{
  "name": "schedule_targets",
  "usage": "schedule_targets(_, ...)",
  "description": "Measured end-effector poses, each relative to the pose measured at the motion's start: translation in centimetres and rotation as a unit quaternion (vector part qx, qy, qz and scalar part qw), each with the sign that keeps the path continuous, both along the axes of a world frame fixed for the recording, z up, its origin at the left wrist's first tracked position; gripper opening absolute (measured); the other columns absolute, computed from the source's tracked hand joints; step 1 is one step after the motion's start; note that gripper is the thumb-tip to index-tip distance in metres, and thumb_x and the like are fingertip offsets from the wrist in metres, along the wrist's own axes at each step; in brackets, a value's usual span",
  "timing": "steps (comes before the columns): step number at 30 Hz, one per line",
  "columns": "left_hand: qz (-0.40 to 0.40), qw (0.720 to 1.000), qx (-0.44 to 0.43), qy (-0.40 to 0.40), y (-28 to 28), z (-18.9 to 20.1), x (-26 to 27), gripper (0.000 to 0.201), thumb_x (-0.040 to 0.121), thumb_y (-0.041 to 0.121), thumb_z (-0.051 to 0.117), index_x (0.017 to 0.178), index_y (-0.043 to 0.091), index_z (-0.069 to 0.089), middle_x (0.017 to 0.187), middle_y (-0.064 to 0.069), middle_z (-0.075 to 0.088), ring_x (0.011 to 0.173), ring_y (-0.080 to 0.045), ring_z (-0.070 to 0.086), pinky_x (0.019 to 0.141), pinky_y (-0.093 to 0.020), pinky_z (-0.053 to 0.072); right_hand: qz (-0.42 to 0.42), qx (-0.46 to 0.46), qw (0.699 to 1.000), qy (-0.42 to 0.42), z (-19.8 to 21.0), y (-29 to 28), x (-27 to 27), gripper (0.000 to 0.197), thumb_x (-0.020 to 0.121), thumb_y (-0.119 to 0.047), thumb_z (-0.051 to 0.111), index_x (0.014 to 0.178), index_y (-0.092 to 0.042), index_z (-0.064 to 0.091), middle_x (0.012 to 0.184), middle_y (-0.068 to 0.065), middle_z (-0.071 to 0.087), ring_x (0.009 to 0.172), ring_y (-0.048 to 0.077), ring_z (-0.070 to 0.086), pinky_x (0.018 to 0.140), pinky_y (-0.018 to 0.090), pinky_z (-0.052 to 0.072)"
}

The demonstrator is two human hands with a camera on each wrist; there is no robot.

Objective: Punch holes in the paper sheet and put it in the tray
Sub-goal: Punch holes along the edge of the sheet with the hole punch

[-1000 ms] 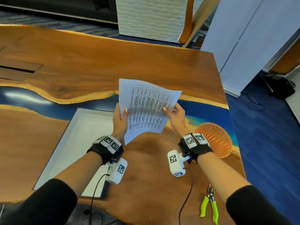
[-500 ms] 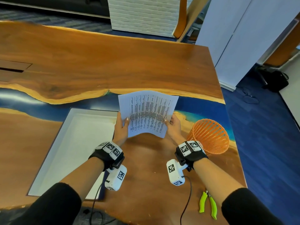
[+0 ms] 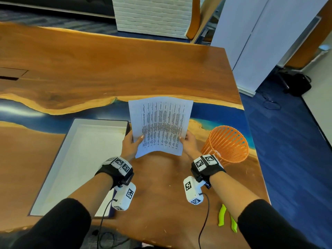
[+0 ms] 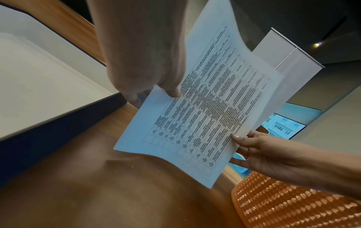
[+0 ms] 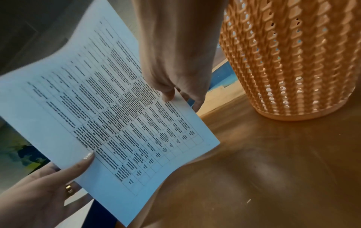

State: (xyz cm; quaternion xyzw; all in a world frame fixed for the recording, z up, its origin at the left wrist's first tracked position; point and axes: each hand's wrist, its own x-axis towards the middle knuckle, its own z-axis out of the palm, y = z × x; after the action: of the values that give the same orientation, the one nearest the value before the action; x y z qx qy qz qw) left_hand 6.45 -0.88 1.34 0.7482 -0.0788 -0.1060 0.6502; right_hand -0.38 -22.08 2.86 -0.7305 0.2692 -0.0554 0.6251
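**Paper held in both hands, above the table, right of the tray**

- Paper sheet (image 3: 160,125): printed table on it, held up off the table (image 3: 107,72), near edge bowed, top leaning away from the person. Not touching the tabletop in any view.
- Left hand (image 3: 130,143): pinches the sheet's left edge, thumb on the printed face, other fingers behind. Ring on one finger in the right wrist view.
- Right hand (image 3: 188,142): pinches the right edge the same way, thumb on top, fingers under.
- Tray (image 3: 59,169): white inside, dark outer wall, flat on the table to the left of the sheet. The sheet's left edge sits just over the tray's near-right corner in the head view; can't tell if they overlap or only line up.
- Orange basket (image 3: 227,144): mesh, upright, just right of the right hand, not touching the sheet.
- Green-handled tool (image 3: 226,218): on the table near the right forearm, partly hidden by the sleeve; can't tell what kind.
- Can't tell from these views whether the sheet has holes.
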Motion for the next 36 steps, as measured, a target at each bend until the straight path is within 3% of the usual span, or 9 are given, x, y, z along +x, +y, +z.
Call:
schedule_targets(4,-0.022,1.000,-0.001,0.000,-0.2,0.2,-0.7,0.038,0.092,0.006,0.058,0.129,-0.001,0.052,0.122,-0.015,0.062,0.101,-0.016,0.063,0.088,-0.026,0.055,0.005,-0.023,1.000,0.005,0.1,0.1,-1.0,0.031,0.094,-0.001,0.046,0.125,0.001,0.052,0.127,0.019,0.059,0.118,0.032,0.055,0.094,0.035,0.046)
schedule_targets(8,-0.041,0.999,-0.004,0.003,-0.2,-0.1,-2.2,0.042,0.096,0.007,0.051,0.137,0.002,0.043,0.131,-0.019,0.057,0.117,-0.031,0.058,0.097,-0.046,0.049,0.010,-0.026,1.000,0.009,-0.2,0.2,-2.8,0.032,0.095,-0.001,0.046,0.126,0.001,0.052,0.128,0.018,0.058,0.118,0.031,0.055,0.098,0.036,0.046)
schedule_targets(11,-0.049,0.999,0.003,0.023,-0.2,-0.2,-3.4,0.043,0.096,0.006,0.049,0.138,0.003,0.041,0.133,-0.017,0.055,0.120,-0.033,0.055,0.101,-0.050,0.046,0.001,-0.032,0.999,0.015,-0.8,0.2,-4.4,0.030,0.094,-0.001,0.047,0.123,-0.001,0.053,0.126,0.018,0.059,0.117,0.032,0.055,0.102,0.047,0.045)
schedule_targets(16,-0.070,0.997,0.013,0.043,0.5,-1.5,-5.6,0.042,0.095,0.002,0.050,0.136,0.001,0.042,0.133,-0.022,0.053,0.122,-0.037,0.053,0.102,-0.058,0.043,-0.001,-0.083,0.995,0.047,-2.1,-0.2,-8.3,0.024,0.093,-0.002,0.050,0.116,0.003,0.056,0.120,0.023,0.061,0.112,0.035,0.057,0.098,0.052,0.046)
schedule_targets(20,-0.078,0.996,0.021,0.047,1.3,-2.3,-7.2,0.043,0.093,0.009,0.056,0.134,0.003,0.045,0.132,-0.021,0.055,0.120,-0.037,0.055,0.101,-0.057,0.044,-0.019,-0.143,0.982,0.121,-3.5,-0.5,-13.0,0.021,0.093,-0.010,0.052,0.109,0.001,0.062,0.115,0.019,0.064,0.105,0.031,0.060,0.087,0.033,0.048)
schedule_targets(22,-0.080,0.995,0.020,0.052,1.7,-2.6,-7.7,0.041,0.094,0.009,0.055,0.134,0.005,0.045,0.131,-0.020,0.056,0.120,-0.036,0.056,0.100,-0.057,0.045,-0.035,-0.179,0.970,0.163,-4.4,-1.0,-15.8,0.023,0.091,-0.014,0.057,0.109,-0.002,0.063,0.116,0.017,0.064,0.106,0.029,0.060,0.084,0.029,0.044)
schedule_targets(24,-0.078,0.994,0.020,0.067,2.0,-3.0,-8.1,0.041,0.094,0.007,0.053,0.134,0.004,0.045,0.132,-0.020,0.056,0.120,-0.035,0.056,0.100,-0.057,0.045,-0.052,-0.239,0.942,0.228,-5.5,-1.5,-18.5,0.029,0.088,-0.018,0.061,0.114,-0.005,0.061,0.124,0.016,0.057,0.114,0.030,0.055,0.094,0.036,0.043)
schedule_targets(29,-0.087,0.993,0.017,0.078,2.3,-3.6,-9.0,0.041,0.095,0.006,0.052,0.135,0.004,0.043,0.132,-0.019,0.055,0.120,-0.034,0.056,0.100,-0.057,0.045,-0.109,-0.304,0.860,0.395,-6.6,-2.2,-22.1,0.069,0.080,-0.031,0.071,0.134,-0.007,0.035,0.141,0.018,0.029,0.130,0.035,0.030,0.105,0.048,0.035)
schedule_targets(36,-0.090,0.992,-0.008,0.089,2.6,-4.1,-9.4,0.040,0.095,0.005,0.052,0.134,0.005,0.043,0.132,-0.020,0.055,0.118,-0.035,0.057,0.098,-0.059,0.046,-0.122,-0.293,0.836,0.447,-7.4,-2.7,-23.4,0.080,0.076,-0.036,0.074,0.132,0.000,0.030,0.141,0.018,0.029,0.127,0.036,0.033,0.103,0.045,0.036)
